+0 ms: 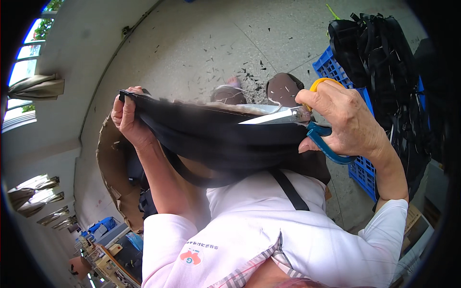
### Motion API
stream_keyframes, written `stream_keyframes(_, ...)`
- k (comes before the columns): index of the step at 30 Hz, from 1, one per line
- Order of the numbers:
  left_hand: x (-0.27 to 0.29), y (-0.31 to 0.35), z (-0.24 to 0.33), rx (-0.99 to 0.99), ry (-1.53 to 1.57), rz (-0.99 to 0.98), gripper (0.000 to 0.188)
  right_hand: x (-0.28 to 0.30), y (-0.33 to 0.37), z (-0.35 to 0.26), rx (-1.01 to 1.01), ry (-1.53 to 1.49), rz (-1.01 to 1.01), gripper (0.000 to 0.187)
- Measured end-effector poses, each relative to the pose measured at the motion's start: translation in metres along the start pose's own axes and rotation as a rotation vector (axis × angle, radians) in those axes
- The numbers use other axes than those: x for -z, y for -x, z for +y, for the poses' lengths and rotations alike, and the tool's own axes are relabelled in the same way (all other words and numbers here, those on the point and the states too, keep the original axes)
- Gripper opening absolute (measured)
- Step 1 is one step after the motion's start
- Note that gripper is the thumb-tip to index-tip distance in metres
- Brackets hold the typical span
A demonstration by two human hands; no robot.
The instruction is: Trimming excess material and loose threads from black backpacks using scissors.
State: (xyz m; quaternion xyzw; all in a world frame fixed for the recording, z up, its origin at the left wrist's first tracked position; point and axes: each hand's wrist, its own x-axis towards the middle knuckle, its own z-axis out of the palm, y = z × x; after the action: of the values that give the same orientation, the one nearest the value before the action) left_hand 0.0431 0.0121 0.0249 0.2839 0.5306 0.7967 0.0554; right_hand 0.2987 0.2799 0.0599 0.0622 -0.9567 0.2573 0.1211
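Note:
My left hand (127,117) grips the left end of a black fabric piece (216,137) and holds it stretched out in front of me. My right hand (343,120) is closed in the handles of scissors (288,115), one handle yellow, the other blue. The steel blades lie along the fabric's top edge, pointing left. A black strap hangs down from the fabric over my white top.
Small black fabric scraps litter the grey floor (216,53) around my two feet (259,91). A blue plastic crate (360,168) heaped with black straps and bags (384,62) stands at the right. A brown cardboard box (113,163) sits low left.

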Motion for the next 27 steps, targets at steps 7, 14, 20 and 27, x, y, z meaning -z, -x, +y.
stream_keyframes(7,0.003,0.004,-0.001,0.014,-0.029,0.041,0.012,-0.011,0.002,-0.001,-0.013,0.001,-0.011,0.056)
stream_keyframes(14,-0.001,0.009,0.003,0.042,-0.053,0.056,0.011,-0.008,-0.011,-0.011,-0.033,0.037,0.034,0.062)
stream_keyframes(20,-0.005,0.011,0.002,0.045,-0.066,0.083,0.014,-0.011,-0.023,-0.012,0.022,-0.019,-0.004,0.064)
stream_keyframes(27,-0.012,0.014,0.003,0.053,-0.101,0.112,0.014,-0.016,-0.021,-0.013,0.030,0.028,-0.010,0.055)
